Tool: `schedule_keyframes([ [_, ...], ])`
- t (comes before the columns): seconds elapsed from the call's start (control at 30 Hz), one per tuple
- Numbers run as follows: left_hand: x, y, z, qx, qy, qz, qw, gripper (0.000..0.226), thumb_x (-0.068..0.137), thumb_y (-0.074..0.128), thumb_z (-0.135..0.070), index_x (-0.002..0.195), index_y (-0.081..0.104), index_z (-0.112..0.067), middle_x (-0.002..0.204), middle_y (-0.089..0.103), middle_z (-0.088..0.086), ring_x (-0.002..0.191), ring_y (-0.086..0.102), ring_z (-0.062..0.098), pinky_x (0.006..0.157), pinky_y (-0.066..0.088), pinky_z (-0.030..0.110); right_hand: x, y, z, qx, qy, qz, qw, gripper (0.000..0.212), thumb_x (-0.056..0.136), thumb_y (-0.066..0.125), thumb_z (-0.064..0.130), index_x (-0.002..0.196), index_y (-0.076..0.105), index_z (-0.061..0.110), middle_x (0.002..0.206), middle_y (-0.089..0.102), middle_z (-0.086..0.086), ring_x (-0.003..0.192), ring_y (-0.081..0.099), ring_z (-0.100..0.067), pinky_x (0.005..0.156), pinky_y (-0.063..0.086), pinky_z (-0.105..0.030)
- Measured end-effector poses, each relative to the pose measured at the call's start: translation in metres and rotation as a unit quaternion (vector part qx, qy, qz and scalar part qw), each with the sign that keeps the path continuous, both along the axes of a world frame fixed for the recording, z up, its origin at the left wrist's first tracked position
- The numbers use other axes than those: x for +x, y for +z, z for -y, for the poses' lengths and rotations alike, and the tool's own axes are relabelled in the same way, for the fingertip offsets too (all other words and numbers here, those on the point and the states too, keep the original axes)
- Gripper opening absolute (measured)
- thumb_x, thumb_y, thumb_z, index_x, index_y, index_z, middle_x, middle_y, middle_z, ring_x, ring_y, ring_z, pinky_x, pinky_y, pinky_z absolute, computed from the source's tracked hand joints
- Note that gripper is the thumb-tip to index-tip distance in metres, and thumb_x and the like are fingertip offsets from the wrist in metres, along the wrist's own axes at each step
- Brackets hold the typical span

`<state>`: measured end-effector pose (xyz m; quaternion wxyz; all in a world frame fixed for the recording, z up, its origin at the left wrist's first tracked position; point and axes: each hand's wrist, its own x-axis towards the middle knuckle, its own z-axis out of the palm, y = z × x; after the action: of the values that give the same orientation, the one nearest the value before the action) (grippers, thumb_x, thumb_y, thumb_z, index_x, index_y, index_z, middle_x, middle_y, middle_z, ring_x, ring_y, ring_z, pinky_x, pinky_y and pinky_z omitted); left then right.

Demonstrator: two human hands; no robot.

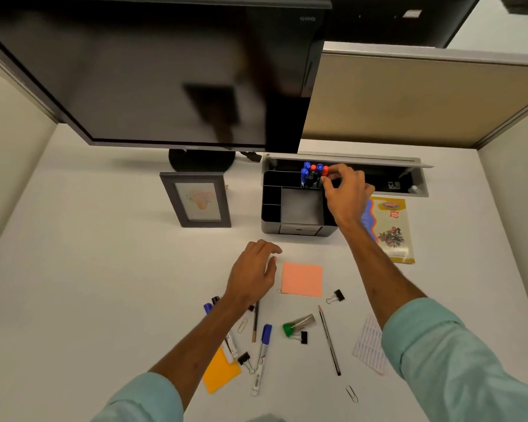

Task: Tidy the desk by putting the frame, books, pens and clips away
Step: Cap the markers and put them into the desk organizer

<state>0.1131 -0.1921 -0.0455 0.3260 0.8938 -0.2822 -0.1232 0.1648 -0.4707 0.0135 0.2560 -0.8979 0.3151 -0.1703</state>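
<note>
My right hand reaches over the black desk organiser and pinches a red-capped marker standing in its back compartment among several blue- and red-capped markers. Nothing is in my left hand, which hovers with relaxed fingers above the desk beside a pink sticky pad. A grey picture frame stands left of the organiser. A book lies to the organiser's right, partly hidden by my right forearm. Loose markers, pencils, binder clips and paper clips are scattered near the front.
A large monitor on a round stand fills the back left. An open cable tray sits behind the organiser. An orange sticky pad, a green-capped tube and a label sheet lie on the white desk.
</note>
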Motion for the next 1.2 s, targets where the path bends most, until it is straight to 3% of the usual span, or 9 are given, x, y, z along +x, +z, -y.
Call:
schedule_keyframes([
  [0.33, 0.001, 0.015, -0.024, -0.009, 0.06, 0.007, 0.998, 0.024, 0.104, 0.056, -0.018, 0.126, 0.065, -0.024, 0.128, 0.065, -0.006, 0.118, 0.057, 0.011, 0.095, 0.045, 0.019, -0.027, 0.01, -0.009, 0.024, -0.024, 0.026, 0.999, 0.024, 0.096, 0.07, 0.016, 0.119, 0.07, 0.023, 0.11, 0.075, 0.005, 0.116, 0.058, -0.018, 0.096, 0.033, -0.039],
  [0.6, -0.006, 0.024, -0.074, 0.022, 0.172, -0.012, 0.985, 0.027, 0.101, 0.059, -0.011, 0.125, 0.065, -0.023, 0.122, 0.067, -0.005, 0.113, 0.058, 0.015, 0.089, 0.049, 0.026, -0.095, 0.003, -0.063, 0.107, -0.003, 0.101, 0.989, 0.017, 0.099, 0.065, 0.012, 0.111, 0.075, 0.017, 0.104, 0.077, 0.001, 0.1, 0.067, -0.016, 0.092, 0.055, -0.05],
  [0.7, -0.022, 0.024, -0.096, 0.037, 0.219, -0.027, 0.975, 0.029, 0.099, 0.062, -0.011, 0.126, 0.064, -0.022, 0.121, 0.067, -0.004, 0.114, 0.058, 0.018, 0.09, 0.052, 0.03, -0.12, -0.006, -0.086, 0.087, 0.052, 0.092, 0.991, 0.018, 0.098, 0.065, 0.009, 0.109, 0.076, 0.018, 0.108, 0.075, -0.002, 0.102, 0.06, -0.008, 0.092, 0.053, -0.04],
  [0.8, -0.042, 0.024, -0.112, 0.051, 0.235, -0.027, 0.97, 0.031, 0.097, 0.064, -0.011, 0.128, 0.064, -0.02, 0.123, 0.067, -0.001, 0.114, 0.058, 0.02, 0.091, 0.054, 0.035, -0.138, -0.008, -0.102, 0.026, 0.077, 0.111, 0.991, 0.023, 0.095, 0.063, 0.001, 0.111, 0.076, 0.012, 0.113, 0.075, -0.004, 0.112, 0.063, -0.022, 0.095, 0.051, -0.043],
  [0.9, -0.057, 0.026, -0.125, 0.053, 0.249, -0.019, 0.967, 0.032, 0.096, 0.063, -0.011, 0.127, 0.064, -0.02, 0.121, 0.066, 0.0, 0.111, 0.059, 0.022, 0.09, 0.054, 0.04, -0.148, -0.004, -0.118, 0.028, 0.087, 0.111, 0.99, 0.026, 0.094, 0.064, 0.0, 0.115, 0.075, 0.011, 0.118, 0.075, -0.005, 0.117, 0.063, -0.025, 0.1, 0.05, -0.042],
  [1.07, -0.076, 0.022, -0.137, 0.08, 0.309, -0.061, 0.946, 0.028, 0.096, 0.065, -0.026, 0.123, 0.062, -0.021, 0.117, 0.066, 0.003, 0.108, 0.059, 0.023, 0.087, 0.054, 0.043, -0.173, -0.008, -0.158, 0.058, 0.143, 0.074, 0.985, 0.025, 0.097, 0.061, 0.006, 0.11, 0.074, 0.022, 0.113, 0.074, 0.008, 0.114, 0.06, -0.013, 0.097, 0.037, -0.029],
  [1.2, -0.091, 0.017, -0.138, 0.126, 0.294, -0.07, 0.945, 0.035, 0.097, 0.064, -0.043, 0.123, 0.06, -0.021, 0.111, 0.07, 0.002, 0.107, 0.06, 0.025, 0.089, 0.051, 0.042, -0.192, -0.022, -0.19, 0.081, 0.197, 0.021, 0.977, 0.029, 0.095, 0.064, 0.002, 0.106, 0.074, 0.026, 0.109, 0.074, 0.014, 0.112, 0.061, -0.01, 0.099, 0.042, -0.033],
])
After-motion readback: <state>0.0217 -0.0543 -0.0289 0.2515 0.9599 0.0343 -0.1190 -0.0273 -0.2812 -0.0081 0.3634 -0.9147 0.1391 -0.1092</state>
